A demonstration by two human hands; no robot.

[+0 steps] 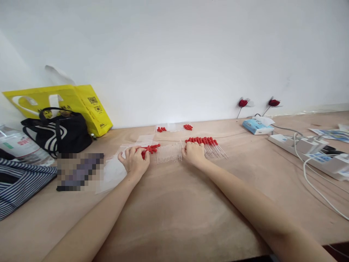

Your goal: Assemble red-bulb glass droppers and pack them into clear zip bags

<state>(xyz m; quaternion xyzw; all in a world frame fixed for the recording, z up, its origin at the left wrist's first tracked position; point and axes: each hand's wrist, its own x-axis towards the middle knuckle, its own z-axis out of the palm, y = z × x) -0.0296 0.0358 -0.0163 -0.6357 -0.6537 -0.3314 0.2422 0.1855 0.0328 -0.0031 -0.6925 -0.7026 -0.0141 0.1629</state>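
Head view: the left hand, fingers loosely spread, partly covers red pieces; the right hand, fingers curled, sits between white sticks and red-tipped sticks. I cannot tell what either grips. Bags crowd the left; a tissue pack and power strip, the right.

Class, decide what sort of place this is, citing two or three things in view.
Probably a worktable in a home or small workshop: red-tipped sticks lie in a row, a power strip sits at the right, and a yellow bag stands near the wall.
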